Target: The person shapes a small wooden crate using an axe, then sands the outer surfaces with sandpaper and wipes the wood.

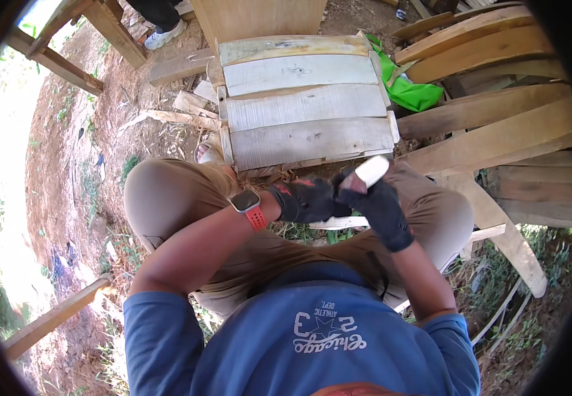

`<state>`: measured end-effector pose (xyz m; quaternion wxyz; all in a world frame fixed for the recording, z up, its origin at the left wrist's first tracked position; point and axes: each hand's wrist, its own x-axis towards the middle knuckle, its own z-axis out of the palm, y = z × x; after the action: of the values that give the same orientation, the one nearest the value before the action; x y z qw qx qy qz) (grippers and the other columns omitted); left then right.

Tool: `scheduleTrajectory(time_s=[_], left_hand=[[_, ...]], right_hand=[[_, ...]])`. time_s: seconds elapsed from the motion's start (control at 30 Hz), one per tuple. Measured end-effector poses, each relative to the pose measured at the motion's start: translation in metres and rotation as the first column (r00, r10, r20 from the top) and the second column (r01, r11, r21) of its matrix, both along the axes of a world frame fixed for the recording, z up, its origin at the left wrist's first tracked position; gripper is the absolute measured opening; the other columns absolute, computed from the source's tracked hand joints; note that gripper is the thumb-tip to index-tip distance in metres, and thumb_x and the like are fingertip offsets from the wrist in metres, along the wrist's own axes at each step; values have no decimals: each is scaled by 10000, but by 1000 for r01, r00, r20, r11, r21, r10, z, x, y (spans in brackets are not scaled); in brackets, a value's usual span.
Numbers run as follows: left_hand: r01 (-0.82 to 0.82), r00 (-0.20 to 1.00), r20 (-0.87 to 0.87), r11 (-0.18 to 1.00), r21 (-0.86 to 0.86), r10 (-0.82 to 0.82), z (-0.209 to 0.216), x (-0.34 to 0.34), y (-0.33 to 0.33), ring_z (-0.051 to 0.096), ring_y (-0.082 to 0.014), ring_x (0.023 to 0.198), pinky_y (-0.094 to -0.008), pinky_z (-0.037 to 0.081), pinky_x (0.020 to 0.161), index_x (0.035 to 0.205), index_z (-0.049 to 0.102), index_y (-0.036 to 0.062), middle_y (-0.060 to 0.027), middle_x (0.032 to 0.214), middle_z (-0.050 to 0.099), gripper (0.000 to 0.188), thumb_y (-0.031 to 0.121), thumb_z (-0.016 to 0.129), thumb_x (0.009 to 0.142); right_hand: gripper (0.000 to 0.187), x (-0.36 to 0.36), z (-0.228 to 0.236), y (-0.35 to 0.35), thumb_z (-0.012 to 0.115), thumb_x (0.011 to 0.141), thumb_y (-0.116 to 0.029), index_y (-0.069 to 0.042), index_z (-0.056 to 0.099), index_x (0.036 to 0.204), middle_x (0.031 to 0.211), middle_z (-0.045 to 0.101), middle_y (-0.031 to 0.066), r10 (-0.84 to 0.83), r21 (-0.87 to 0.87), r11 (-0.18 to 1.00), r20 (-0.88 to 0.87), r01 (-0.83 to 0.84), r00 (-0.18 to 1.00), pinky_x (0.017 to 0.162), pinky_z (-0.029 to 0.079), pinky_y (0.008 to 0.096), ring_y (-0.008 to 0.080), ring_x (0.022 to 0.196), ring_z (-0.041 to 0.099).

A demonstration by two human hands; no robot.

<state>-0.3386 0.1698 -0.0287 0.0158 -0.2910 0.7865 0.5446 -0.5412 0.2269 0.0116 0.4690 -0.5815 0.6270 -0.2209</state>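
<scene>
Both hands wear black gloves and meet above my lap. My right hand (385, 214) is closed around a small pale block with a rounded end (372, 170), which sticks up past the fingers. Against it presses my left hand (306, 200), its fingers curled in; whatever they grip is hidden between the two hands. A smartwatch with a red strap (245, 200) is on my left wrist. Just beyond my hands stands a low wooden bench top of whitish slats (306, 105), apart from both hands.
Curved wooden boards (484, 122) are stacked at the right, beside a bright green cloth or bag (413, 94). A plywood panel (259, 18) rises behind the slats. Wood scraps (190, 104) litter the dirt at left. Another person's shoe (166, 35) shows near a timber frame (116, 32).
</scene>
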Motion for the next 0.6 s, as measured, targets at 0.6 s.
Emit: scheduleTrajectory(time_s=[0.6], left_hand=[[-411, 879, -171, 523, -747, 446, -4, 49, -48, 733, -393, 1031, -512, 591, 881, 1430, 544, 54, -228, 1157, 735, 683, 548, 656, 973]], right_hand=[[446, -48, -15, -59, 738, 961, -367, 20, 587, 1123, 893, 753, 173, -145, -219, 974, -377, 64, 915, 753, 592, 478, 374, 794, 759]])
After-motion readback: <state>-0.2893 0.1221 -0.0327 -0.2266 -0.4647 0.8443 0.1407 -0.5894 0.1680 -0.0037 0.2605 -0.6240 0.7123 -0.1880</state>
